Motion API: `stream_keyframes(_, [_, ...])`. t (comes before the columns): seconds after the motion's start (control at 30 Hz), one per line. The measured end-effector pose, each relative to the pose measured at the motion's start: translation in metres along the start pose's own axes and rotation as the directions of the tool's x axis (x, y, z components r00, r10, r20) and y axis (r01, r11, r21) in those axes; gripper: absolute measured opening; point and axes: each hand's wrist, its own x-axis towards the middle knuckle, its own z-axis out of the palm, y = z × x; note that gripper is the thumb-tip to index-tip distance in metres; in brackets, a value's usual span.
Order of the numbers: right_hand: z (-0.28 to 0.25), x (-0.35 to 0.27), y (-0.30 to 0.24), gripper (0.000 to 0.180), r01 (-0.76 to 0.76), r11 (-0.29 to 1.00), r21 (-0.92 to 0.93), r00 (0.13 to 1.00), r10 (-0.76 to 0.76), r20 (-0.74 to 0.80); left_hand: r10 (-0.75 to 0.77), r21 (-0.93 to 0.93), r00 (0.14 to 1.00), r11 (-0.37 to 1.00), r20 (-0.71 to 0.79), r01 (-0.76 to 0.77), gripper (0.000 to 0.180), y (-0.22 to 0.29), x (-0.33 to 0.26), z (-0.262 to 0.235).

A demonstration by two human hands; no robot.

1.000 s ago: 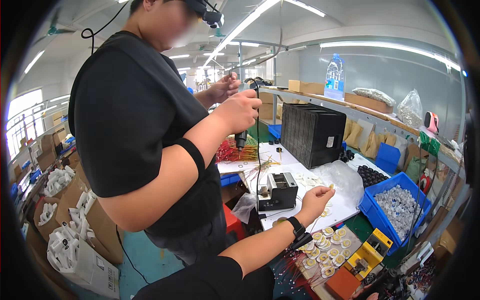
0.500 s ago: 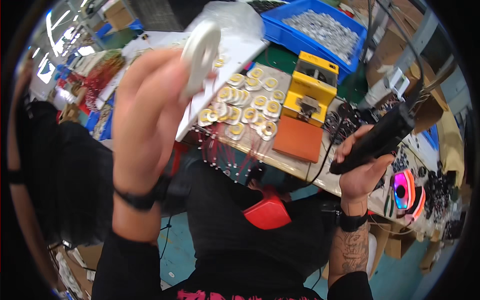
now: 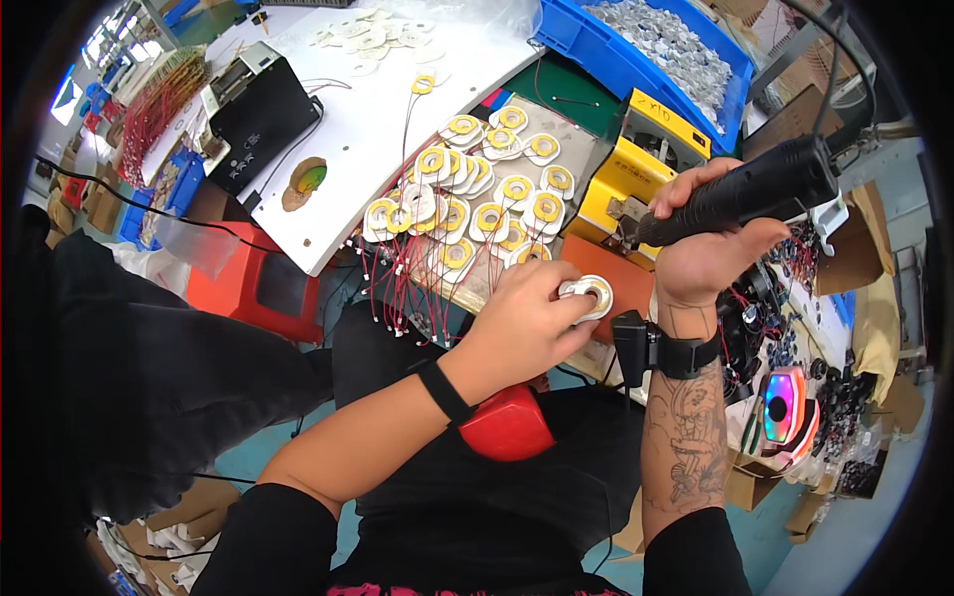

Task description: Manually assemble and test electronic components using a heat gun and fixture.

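While the left hand pinches one ringed white piece, the right hand holds a black tool

Because the left fingers are closed at their tips, thumb against forefinger, the ringed white piece sits gripped between them, its round opening facing up. Behind it lies an orange-brown block; cannot tell whether piece and block touch.

Right hand: palm turned up, fingers curled over the black tool, thumb extended alongside and apart from it. Tool barrel slants across the palm, its narrower end toward the yellow machine, which stands just beyond the left fingertips. Contact of tool and machine not resolved.

Ahead and to the left of the left fingers, a cluster of similar white pieces with yellow rings lies on the grey-beige surface, many overlapping. Red wires trail from the cluster over the near edge, left of the same fingers.

Farther out, left of the fingers: a black device on a white surface. Well ahead of them: a blue bin filled with clear pieces. Right of and below the right fingers: a unit with a multicoloured lit panel.

Each wrist wears a black band.
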Motion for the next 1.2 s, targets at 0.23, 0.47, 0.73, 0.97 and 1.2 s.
stream_keyframes(0.23, [-0.002, 0.005, 0.024, 0.102, -0.012, 1.0, -0.028, 0.999, 0.011, -0.046, 0.04, 0.012, 0.997, 0.999, -0.073, -0.039, 0.033, -0.025, 0.002, 0.02])
stream_keyframes(0.47, [-0.003, 0.003, 0.016, 0.106, -0.059, 0.998, -0.008, 0.996, 0.058, -0.064, 0.021, 0.066, 0.994, 0.998, -0.107, -0.014, 0.03, -0.024, 0.0, 0.024])
stream_keyframes(0.73, [-0.009, -0.017, -0.001, 0.107, -0.093, 0.983, 0.16, 0.996, 0.094, 0.004, 0.02, 0.104, 0.995, 0.995, -0.094, -0.01, 0.032, -0.025, 0.0, 0.026])
stream_keyframes(0.97, [-0.012, -0.031, -0.005, 0.1, -0.13, 0.974, 0.184, 0.991, 0.131, 0.009, 0.031, 0.125, 0.994, 0.992, -0.107, -0.017, 0.034, -0.025, 0.001, 0.027])
stream_keyframes(1.2, [-0.012, -0.035, -0.002, 0.099, -0.137, 0.973, 0.186, 0.991, 0.133, 0.033, 0.027, 0.136, 0.994, 0.991, -0.103, -0.013, 0.033, -0.025, 0.001, 0.028])
